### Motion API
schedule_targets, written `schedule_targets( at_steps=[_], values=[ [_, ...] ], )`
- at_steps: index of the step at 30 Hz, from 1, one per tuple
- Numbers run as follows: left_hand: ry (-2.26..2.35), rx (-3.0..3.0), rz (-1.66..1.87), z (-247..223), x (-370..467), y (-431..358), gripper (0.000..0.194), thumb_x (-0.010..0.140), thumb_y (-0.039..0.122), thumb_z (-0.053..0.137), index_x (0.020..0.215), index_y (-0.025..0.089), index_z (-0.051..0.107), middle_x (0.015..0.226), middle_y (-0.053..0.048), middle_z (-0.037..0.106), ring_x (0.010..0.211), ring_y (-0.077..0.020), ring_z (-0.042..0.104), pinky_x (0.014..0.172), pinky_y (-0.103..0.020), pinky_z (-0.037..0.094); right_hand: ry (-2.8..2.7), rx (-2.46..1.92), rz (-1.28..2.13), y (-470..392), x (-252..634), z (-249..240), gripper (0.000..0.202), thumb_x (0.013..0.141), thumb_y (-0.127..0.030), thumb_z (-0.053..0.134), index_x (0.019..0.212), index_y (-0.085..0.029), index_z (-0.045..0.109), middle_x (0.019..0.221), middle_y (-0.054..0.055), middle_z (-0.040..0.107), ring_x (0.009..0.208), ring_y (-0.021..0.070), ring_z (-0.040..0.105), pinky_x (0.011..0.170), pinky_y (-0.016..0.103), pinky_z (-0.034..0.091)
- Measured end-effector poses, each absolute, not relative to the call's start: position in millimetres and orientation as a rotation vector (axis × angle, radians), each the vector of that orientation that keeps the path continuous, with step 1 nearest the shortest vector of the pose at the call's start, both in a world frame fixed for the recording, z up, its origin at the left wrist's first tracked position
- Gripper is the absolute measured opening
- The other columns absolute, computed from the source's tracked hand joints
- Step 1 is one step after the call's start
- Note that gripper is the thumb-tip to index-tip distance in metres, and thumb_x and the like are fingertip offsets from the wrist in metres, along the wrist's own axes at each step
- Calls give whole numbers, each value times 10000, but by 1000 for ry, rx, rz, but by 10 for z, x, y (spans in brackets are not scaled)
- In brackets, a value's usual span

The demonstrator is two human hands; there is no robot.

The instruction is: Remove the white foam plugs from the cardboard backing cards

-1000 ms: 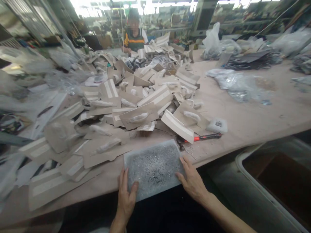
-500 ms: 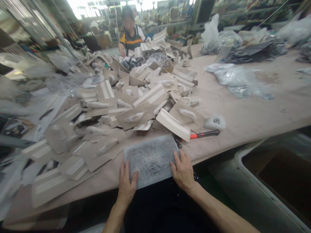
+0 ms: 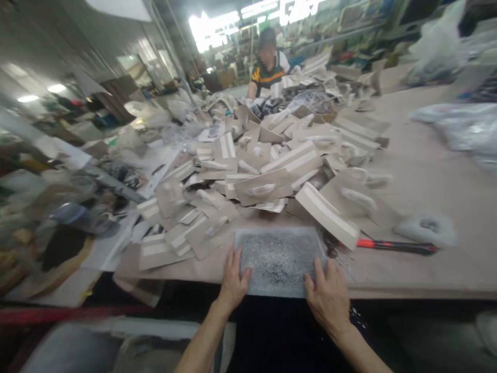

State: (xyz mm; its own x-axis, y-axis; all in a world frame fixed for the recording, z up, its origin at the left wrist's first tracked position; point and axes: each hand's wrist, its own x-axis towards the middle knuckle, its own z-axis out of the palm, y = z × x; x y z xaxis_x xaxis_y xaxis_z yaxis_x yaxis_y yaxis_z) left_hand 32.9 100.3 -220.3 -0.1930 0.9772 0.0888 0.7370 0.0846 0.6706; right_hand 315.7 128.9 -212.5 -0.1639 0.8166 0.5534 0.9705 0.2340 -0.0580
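Note:
A grey scuffed rectangular mat [image 3: 278,259] lies at the near edge of the beige worktable [image 3: 419,176], flecked with small bits. My left hand [image 3: 233,282] rests flat on its left edge with the thumb on the mat. My right hand [image 3: 328,298] lies flat on its near right corner. Neither hand grips anything. Right behind the mat rises a big heap of brown cardboard backing cards [image 3: 272,160] with clear blisters and white strips. A tool with a red and black handle [image 3: 392,245] lies to the right of the mat.
A person in a dark vest with an orange stripe [image 3: 267,70] works at the far end of the heap. Clear plastic bags [image 3: 462,127] lie at the right. A small white packet [image 3: 427,228] sits near the tool. Cluttered goods fill the left side [image 3: 58,207].
The view has swung to the left, so the mat and heap sit further right in frame. Both hands stay flat on the mat's near edge; the right hand has slid nearer to its corner.

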Motion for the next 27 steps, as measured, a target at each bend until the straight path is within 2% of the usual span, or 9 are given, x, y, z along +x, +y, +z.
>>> schedule_targets(
  at_steps=[2,7,9,12,14,17,21,24,27],
  values=[
    [1991,1739,820,-2151,318,1007,650,944,359,535,1531,120,394,1619,-196,321,1508,-316,304,1215,-512,328,-2065,-1595,-463,1309,3193,-2115,498,992,-405,458,1271,-8,570,1339,324,509,1200,408,548,966,530,488],
    [2120,1969,909,-1886,-61,1193,373,948,242,483,1270,159,653,1345,-156,640,1292,-287,572,1186,-532,375,-2188,-1531,-432,1233,3332,-2116,495,1009,-413,378,1290,-59,578,1360,285,537,1261,403,526,1003,571,432],
    [2210,2027,971,-1771,-304,1321,357,946,231,462,1228,153,667,1306,-156,660,1257,-296,592,1151,-534,414,-2198,-1541,-431,1155,3404,-2106,468,1007,-415,381,1283,-100,589,1356,249,559,1230,380,550,1002,561,424],
    [2333,1998,987,-1716,-538,1502,390,933,294,473,1244,134,648,1295,-188,652,1203,-332,618,1018,-518,523,-2169,-1586,-414,1099,3542,-2029,403,1008,-400,396,1254,-165,610,1343,182,591,1205,325,567,1025,515,415],
    [2325,2041,1011,-1775,-520,1581,423,942,357,463,1252,129,639,1299,-197,644,1201,-353,615,1009,-531,521,-2114,-1679,-363,1175,3697,-1932,371,1007,-367,405,1241,-173,618,1339,158,597,1213,291,559,1031,459,422],
    [2126,2148,1092,-1889,-199,1594,440,955,401,444,1224,122,653,1304,-201,641,1211,-354,612,1034,-525,502,-1923,-1950,-360,1441,4067,-1753,384,981,-298,423,1265,-119,610,1348,180,582,1201,283,548,1019,409,429],
    [1828,2070,1112,-1828,613,1640,441,950,418,455,1188,123,679,1266,-188,674,1185,-340,636,1019,-503,514,-1856,-2298,-342,1819,4603,-1598,478,899,-149,438,1357,-91,561,1449,189,504,1286,304,464,1041,422,374],
    [1675,1801,1015,-1606,1320,1964,409,931,424,504,1134,131,705,1124,-164,735,1035,-308,704,946,-469,554,-2034,-2321,-270,2004,4834,-1593,534,848,-87,453,1370,-130,559,1438,162,523,1277,306,442,1047,449,313],
    [1544,1462,918,-1362,1991,2438,365,903,424,580,1015,108,724,977,-160,757,850,-269,738,764,-388,606,-2187,-2209,-239,2102,4913,-1603,491,844,-82,469,1314,-142,597,1336,154,586,1198,281,469,1083,464,221]
  ],
)
